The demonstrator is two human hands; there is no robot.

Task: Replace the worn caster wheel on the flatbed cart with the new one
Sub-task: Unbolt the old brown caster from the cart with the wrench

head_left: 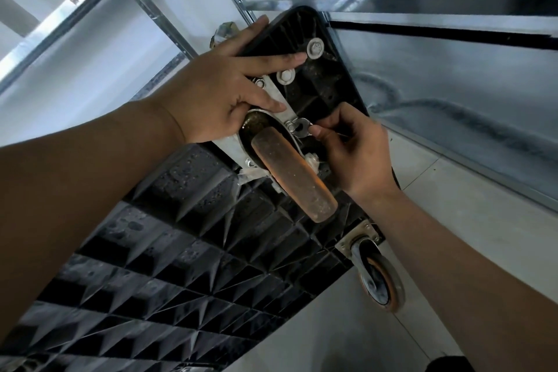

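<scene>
Pale floor tiles (447, 205) and metal-framed wall panels (453, 75) lie behind the flatbed cart (181, 251), which stands tipped so its ribbed black underside faces us. The worn caster wheel (294, 178) sits near the cart's upper corner, its tread brown and scuffed, its mounting plate (279, 100) against the plastic. Our left hand (217, 93) lies flat over the corner, fingers straight, thumb on the plate. Our right hand (353, 148) pinches a small washer (302, 127) just beside a plate bolt. We judge the caster stiff and fairly heavy for its size, with a swivel likely to flop, so the fork or plate is the better hold, not the grimy tread. The washer looks light, slick and easy to drop. Part of the plate hides under our left palm, the wheel's axle is half hidden, and no new caster or tool shows
</scene>
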